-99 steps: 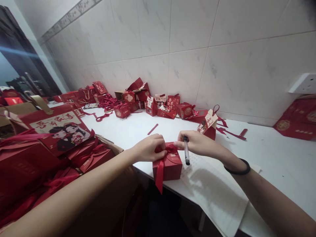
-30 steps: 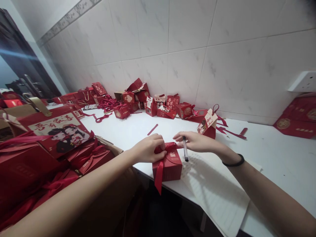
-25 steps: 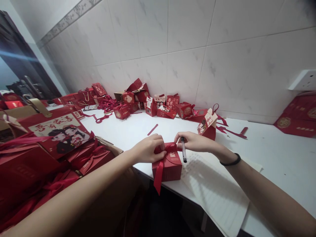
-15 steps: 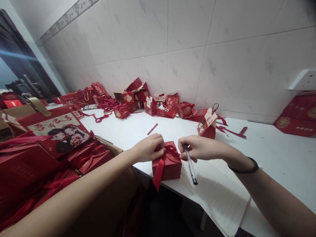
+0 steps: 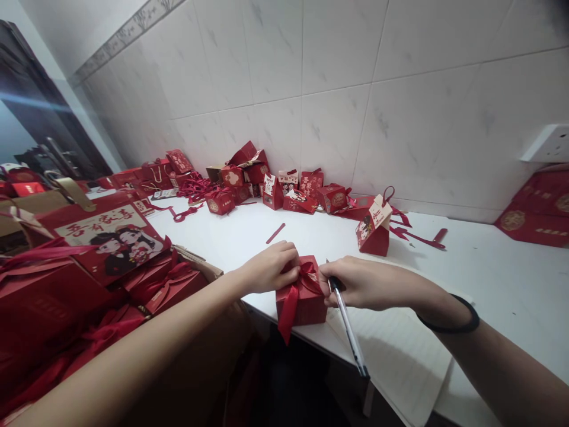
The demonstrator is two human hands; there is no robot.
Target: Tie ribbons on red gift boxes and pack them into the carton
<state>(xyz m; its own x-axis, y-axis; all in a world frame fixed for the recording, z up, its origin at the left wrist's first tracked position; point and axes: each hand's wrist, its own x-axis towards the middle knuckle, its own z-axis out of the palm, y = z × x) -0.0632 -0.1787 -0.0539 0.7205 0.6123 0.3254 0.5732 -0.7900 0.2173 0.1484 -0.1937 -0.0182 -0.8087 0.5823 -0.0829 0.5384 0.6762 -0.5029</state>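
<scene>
1. A small, closed red cardboard box (image 5: 307, 311) stands upright at the near edge of the white worktop (image 5: 502, 296), between the two hands.
2. A glossy red satin ribbon (image 5: 288, 305) is looped across its lid; on the left, one tail hangs down over the front past the box's lower edge.
3. The left hand (image 5: 273, 268) is closed, thumb and forefinger pinching the ribbon at the left of the lid.
4. The right hand (image 5: 360, 281) is curled around a clear plastic pen with black ends (image 5: 350, 332), which slants down over the worktop's edge. Its fingertips are at the box's right side; whether they also pinch the ribbon I cannot tell.
5. Far left, a large red gift package with a cream panel (image 5: 77, 230) reads 吾有家喜 above two cartoon figures.
6. Along the wall, small red cardboard gift boxes (image 5: 221, 201) carry gold or white lettering too small to read.
7. Beneath the right wrist lies pale lined paper (image 5: 409, 356); any writing is too faint to read.
</scene>
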